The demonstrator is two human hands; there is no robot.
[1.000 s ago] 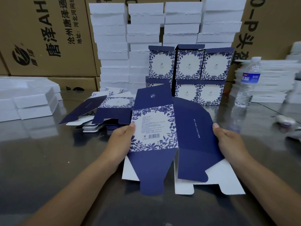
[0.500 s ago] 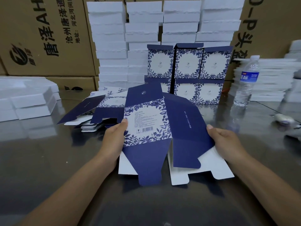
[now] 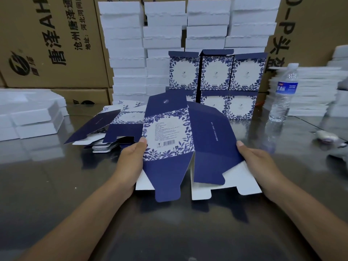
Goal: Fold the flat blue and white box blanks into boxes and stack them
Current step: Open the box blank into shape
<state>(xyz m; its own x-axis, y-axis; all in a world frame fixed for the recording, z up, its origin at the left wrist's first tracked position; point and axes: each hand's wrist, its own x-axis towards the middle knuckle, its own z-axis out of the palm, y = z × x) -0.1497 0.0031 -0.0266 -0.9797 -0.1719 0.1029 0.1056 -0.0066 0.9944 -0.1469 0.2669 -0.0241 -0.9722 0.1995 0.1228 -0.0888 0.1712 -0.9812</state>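
A blue and white box blank (image 3: pixel 169 136) is held above the table at the middle, its panels bent along a crease into a shallow ridge. My left hand (image 3: pixel 131 161) grips its left edge, thumb on the printed floral panel. My right hand (image 3: pixel 258 162) grips the right edge of the dark blue panel. A pile of flat blanks (image 3: pixel 113 129) lies just behind, to the left. Several folded boxes (image 3: pixel 216 72) stand stacked in two rows at the back.
White foam trays (image 3: pixel 163 34) are piled high behind the folded boxes, with more on the left (image 3: pixel 32 117) and right (image 3: pixel 310 91). A water bottle (image 3: pixel 284 95) stands at the right. Brown cartons (image 3: pixel 49 42) form the back wall. The table (image 3: pixel 56 185) is dark and glossy.
The blank has lifted slightly and its right dark panel has bent further along the crease. Both hands have kept their hold on its edges.
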